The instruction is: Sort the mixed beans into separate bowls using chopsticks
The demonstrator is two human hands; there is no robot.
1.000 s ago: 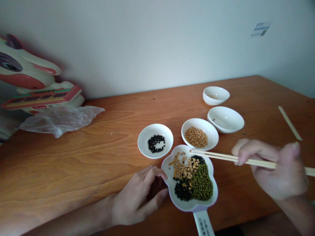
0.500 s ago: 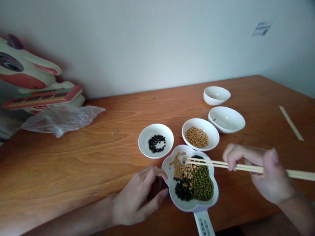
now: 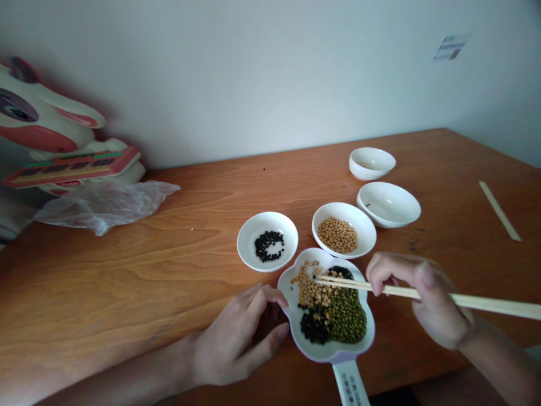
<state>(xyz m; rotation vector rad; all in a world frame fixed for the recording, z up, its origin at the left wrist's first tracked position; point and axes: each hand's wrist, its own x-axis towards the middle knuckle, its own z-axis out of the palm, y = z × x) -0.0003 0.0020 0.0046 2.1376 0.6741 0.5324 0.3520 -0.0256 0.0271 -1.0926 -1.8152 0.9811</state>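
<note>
A white flower-shaped dish [image 3: 295, 332] with a lilac edge and a handle holds soybeans [image 3: 310, 290], black beans [image 3: 315, 328] and green mung beans [image 3: 347, 316], with a dark patch at the top right. At its left rim, my left hand [image 3: 239, 335] grips with a curled index finger on the edge and the thumb against the side. My right hand [image 3: 426, 293] is closed round a pair of wooden chopsticks [image 3: 406, 291]. Their tips lie close together over the soybeans, at a dark bean; whether they pinch it I cannot tell.
Behind the dish stand a bowl of black beans [image 3: 267, 265], a bowl of soybeans [image 3: 367, 242] and two more white bowls [image 3: 397, 208] with a few bits inside. A wooden stick [image 3: 500, 210] lies right. A plastic bag [image 3: 110, 206] and a cow-shaped toy keyboard [image 3: 76, 166] are left.
My right hand has moved left with the chopsticks, and their tips have shifted slightly left and down over the soybeans. My left hand and the dish stay put.
</note>
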